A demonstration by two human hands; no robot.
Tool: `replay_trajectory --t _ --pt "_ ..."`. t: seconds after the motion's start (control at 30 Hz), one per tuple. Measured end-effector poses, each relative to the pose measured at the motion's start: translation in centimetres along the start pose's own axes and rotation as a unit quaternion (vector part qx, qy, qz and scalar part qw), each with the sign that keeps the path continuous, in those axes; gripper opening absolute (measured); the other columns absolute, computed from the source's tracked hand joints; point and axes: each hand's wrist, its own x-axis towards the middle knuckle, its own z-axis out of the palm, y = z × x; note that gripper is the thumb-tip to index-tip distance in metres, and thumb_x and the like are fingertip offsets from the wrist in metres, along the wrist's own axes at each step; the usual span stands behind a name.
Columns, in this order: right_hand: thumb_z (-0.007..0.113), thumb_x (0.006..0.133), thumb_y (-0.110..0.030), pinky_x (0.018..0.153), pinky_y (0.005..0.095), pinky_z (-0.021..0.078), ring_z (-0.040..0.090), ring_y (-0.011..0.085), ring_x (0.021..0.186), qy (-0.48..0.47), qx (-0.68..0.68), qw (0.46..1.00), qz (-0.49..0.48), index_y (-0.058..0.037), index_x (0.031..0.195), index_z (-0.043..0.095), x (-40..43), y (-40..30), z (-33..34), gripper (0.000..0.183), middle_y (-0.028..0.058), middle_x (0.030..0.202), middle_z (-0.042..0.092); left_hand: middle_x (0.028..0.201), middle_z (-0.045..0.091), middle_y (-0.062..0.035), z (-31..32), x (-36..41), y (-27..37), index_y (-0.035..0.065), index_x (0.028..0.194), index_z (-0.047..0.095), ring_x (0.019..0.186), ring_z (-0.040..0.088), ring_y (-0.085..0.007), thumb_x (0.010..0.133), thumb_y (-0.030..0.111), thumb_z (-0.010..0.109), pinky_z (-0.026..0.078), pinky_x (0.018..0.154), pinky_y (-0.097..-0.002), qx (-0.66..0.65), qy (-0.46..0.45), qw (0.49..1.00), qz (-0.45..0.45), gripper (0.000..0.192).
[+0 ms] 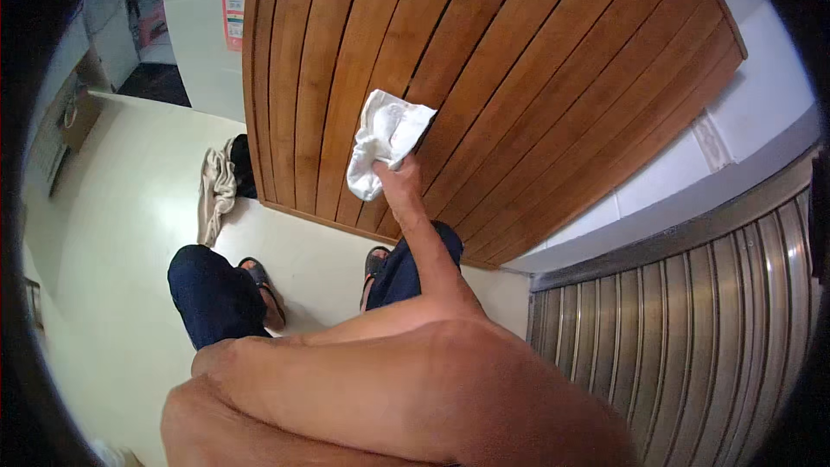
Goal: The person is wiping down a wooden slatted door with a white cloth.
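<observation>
My right hand (pixel 401 185) grips the lower edge of a small piece of white cloth (pixel 389 123), with the thumb pressed on its near side. The cloth is partly folded and gathered at the left, and its upper right corner spreads flat. It shows against a brown slatted wooden panel (pixel 532 97); whether it touches the slats I cannot tell. My bare right forearm reaches up from the lower middle of the view. No part of my left hand can be seen.
A beige cloth (pixel 217 191) and a black item (pixel 243 165) lie on the pale floor (pixel 123 220) left of the panel. A corrugated metal shutter (pixel 655 311) stands at right, beside a white tiled wall (pixel 655 175). My sandalled feet and dark-trousered knees are below.
</observation>
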Motion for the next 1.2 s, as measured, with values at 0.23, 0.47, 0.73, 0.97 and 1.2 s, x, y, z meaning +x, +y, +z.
replay_trajectory --t 0.23,0.47,0.73,0.97,1.2 --pt "0.068 0.077 -0.003 0.087 0.0320 0.0500 0.065 0.0191 0.099 -0.002 0.042 0.997 -0.061 0.0018 0.115 0.064 0.2 2.5 1.0 0.038 0.0086 0.108 0.069 0.098 0.063 -0.0195 2.6 -3.0 1.6 0.0005 0.084 0.063 0.082 0.065 -0.0276 0.095 0.016 0.061 0.054 0.076 -0.0392 -0.003 0.000 1.000 0.021 0.020" --pt "0.071 0.076 -0.009 0.090 0.0366 0.0502 0.066 0.0267 0.102 0.004 -0.008 1.000 -0.029 0.0025 0.120 0.061 0.2 2.6 -1.4 0.047 0.0162 0.110 0.069 0.097 0.063 -0.0191 4.7 -5.4 1.0 0.0008 0.084 0.063 0.083 0.064 -0.0280 0.095 0.016 0.062 0.054 0.076 -0.0392 -0.011 -0.009 0.999 0.046 0.019" --pt "0.072 0.074 -0.012 0.090 0.0385 0.0510 0.066 0.0293 0.104 0.021 -0.041 0.999 0.000 0.0002 0.121 0.060 0.3 1.5 -0.3 0.050 0.0164 0.112 0.069 0.096 0.063 -0.0186 3.8 -4.8 0.7 0.0011 0.083 0.063 0.084 0.064 -0.0285 0.094 0.016 0.063 0.053 0.075 -0.0392 -0.064 0.011 0.997 0.040 0.018" --pt "0.073 0.073 -0.013 0.090 0.0385 0.0504 0.066 0.0304 0.103 0.009 -0.055 0.998 0.007 0.0005 0.121 0.059 0.0 2.4 0.7 0.052 0.0177 0.112 0.069 0.095 0.062 -0.0182 3.4 -3.2 -0.1 0.0014 0.083 0.063 0.084 0.064 -0.0289 0.093 0.015 0.063 0.053 0.074 -0.0392 -0.092 0.028 0.995 0.038 0.018" --pt "0.072 0.074 -0.011 0.092 0.0371 0.0498 0.066 0.0279 0.105 -0.003 0.008 1.000 -0.008 0.0007 0.124 0.058 0.6 3.7 -0.6 0.053 0.0157 0.112 0.069 0.094 0.062 -0.0178 2.5 -0.8 -1.6 0.0016 0.082 0.063 0.085 0.064 -0.0293 0.093 0.015 0.064 0.053 0.073 -0.0392 -0.124 0.037 0.990 0.047 0.017"
